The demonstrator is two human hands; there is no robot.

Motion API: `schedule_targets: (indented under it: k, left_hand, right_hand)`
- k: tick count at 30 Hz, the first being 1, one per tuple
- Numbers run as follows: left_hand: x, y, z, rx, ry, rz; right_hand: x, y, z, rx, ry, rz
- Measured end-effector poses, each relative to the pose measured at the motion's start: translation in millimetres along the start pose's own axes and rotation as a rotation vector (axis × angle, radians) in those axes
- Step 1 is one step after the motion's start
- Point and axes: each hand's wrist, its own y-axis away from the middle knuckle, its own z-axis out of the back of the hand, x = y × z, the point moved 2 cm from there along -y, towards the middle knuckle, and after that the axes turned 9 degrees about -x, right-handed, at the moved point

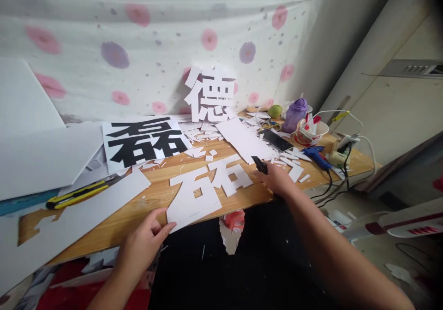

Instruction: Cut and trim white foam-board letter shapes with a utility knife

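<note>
My left hand (147,236) pinches the lower left corner of a partly cut white foam board (187,208) at the table's front edge. A small square hole and the outline of a character are cut in its upper part. Just right of it lies a separate white cut-out character piece (230,175). My right hand (275,178) is closed around a black cutter (259,164), near the right end of that piece. Behind them lies a printed sheet with a black character (147,139). A white cut-out character (211,95) stands upright against the curtain.
A yellow and black utility knife (81,193) lies at left among large white boards (31,153). White scraps cover the table's back. At right are a phone (277,140), purple bottle (295,115), bowl (311,132), blue glue gun (317,157) and power strip with cords (341,153).
</note>
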Motion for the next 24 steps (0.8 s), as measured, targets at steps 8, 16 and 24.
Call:
schedule_targets:
  k: [8,16,24]
  left_hand:
    - [-8.4,-4.7,-22.9,-0.064,0.007,-0.405]
    - [-24.9,-16.2,-31.7,-0.018,0.077,-0.399]
    - [-30.2,-19.5,-35.7,-0.089,0.043,-0.578]
  right_hand:
    - [-1.4,39.0,-3.7,0.020,-0.535,0.158]
    - [0.7,49.6,-27.0,0.322,-0.415,0.270]
    - [20.7,61.2,-32.5,0.468,-0.790,0.011]
